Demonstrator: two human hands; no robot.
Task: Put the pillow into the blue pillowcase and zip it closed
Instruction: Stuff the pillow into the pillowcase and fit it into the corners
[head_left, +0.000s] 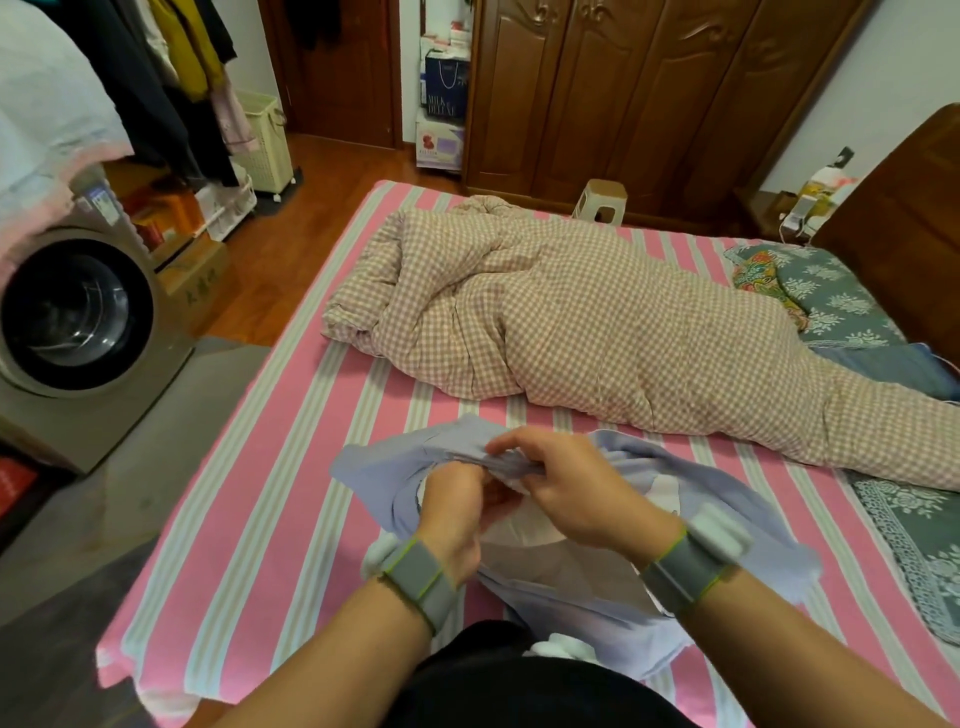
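- Both hands meet on the blue pillowcase (727, 499), which lies crumpled on the striped bed (249, 519).
- Left hand (454, 512) pinches its edge.
- Right hand (576, 488) pinches the same edge.
- Pillow (524, 525) shows pale inside the opening.

Soft, even indoor light is seen, without hard shadows. Beyond the washing machine (78, 317), edges are bent and blurred.

On the striped bed (270, 467), both hands pinch the pillowcase's (374, 467) bunched edge: the left hand (452, 512) from below, the right hand (576, 488) from above. A checked quilt (597, 332) lies beyond.
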